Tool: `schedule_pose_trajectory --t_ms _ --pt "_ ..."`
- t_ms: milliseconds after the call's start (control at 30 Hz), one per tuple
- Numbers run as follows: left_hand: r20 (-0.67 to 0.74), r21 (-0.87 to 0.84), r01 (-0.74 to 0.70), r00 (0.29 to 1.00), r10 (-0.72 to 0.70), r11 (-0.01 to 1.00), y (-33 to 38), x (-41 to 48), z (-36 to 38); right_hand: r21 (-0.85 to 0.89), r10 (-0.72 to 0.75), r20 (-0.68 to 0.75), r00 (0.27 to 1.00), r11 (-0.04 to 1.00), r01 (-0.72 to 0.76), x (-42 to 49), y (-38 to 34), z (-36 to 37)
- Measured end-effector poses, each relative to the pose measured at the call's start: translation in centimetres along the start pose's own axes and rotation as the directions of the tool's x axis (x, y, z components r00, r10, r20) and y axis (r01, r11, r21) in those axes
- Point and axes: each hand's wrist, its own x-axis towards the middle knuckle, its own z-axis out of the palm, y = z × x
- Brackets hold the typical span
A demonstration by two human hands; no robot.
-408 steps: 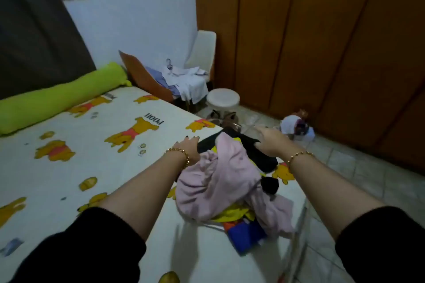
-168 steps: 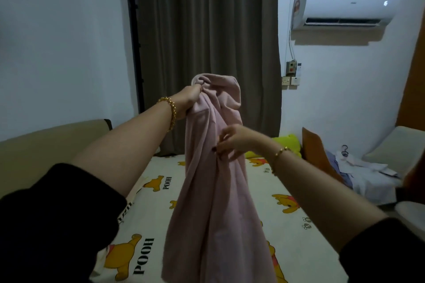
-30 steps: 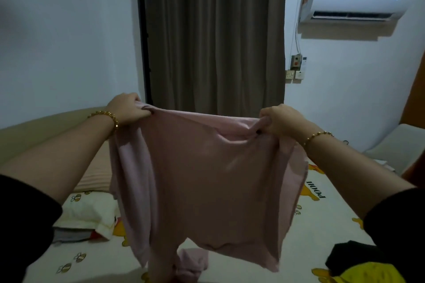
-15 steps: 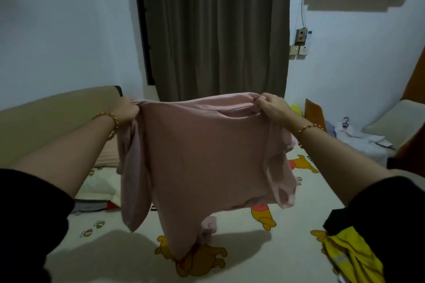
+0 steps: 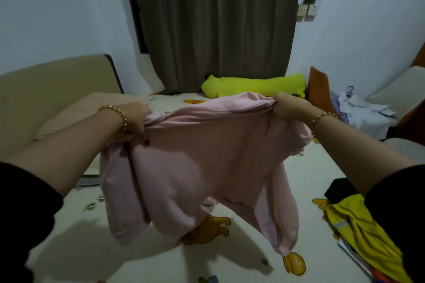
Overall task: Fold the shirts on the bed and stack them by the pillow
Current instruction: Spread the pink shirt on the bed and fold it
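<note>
Bed (image 5: 149, 259) beneath outstretched pink shirt (image 5: 207, 158)

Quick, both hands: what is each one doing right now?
Left hand: grips the pink shirt at one top corner.
Right hand: grips the other corner.

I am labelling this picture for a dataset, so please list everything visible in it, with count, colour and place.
pink shirt: 1, pale pink, held up, centre
bed sheet: 1, cream with yellow bears, below the shirt
bolster: 1, bright green, sheet's far edge
curtain: 1, dark grey-brown, back wall
pillow: 1, beige, far left
clothes pile: 1, yellow and black, sheet's right edge
white clothes: 1 heap, white, far right
left hand: 1, fingers grip shirt's top left
right hand: 1, fingers grip shirt's top right
</note>
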Motion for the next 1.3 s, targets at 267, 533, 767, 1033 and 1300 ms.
schedule_pose_trajectory --t_ms 267,533,767,1033,1300 --pt "0.120 -0.486 0.021 0.992 0.043 0.874 -0.9 10.6 4.8 0.330 0.034 0.340 0.940 0.931 -0.153 8.4 2.0 6.7" --pt "0.057 0.056 0.092 0.994 -0.096 0.994 -1.2 25.6 2.0 -0.149 -0.045 0.086 0.995 0.987 0.057 23.7 2.0 9.9" --pt "-0.647 -0.065 0.315 0.709 -0.280 0.947 -7.3 35.4 -17.2 -0.091 -0.056 -0.582 0.811 0.996 0.003 38.7 0.8 -4.4" --pt "-0.899 -0.161 0.213 0.370 -0.232 0.964 -9.8 34.1 -19.6 -0.221 -0.191 -0.692 0.696 0.974 0.048 40.7 -0.6 -7.0" --pt "-0.675 -0.018 0.041 0.737 -0.043 0.999 -5.8 32.8 5.8 -0.336 -0.279 -0.459 0.843 0.933 0.126 33.2 6.2 15.6"
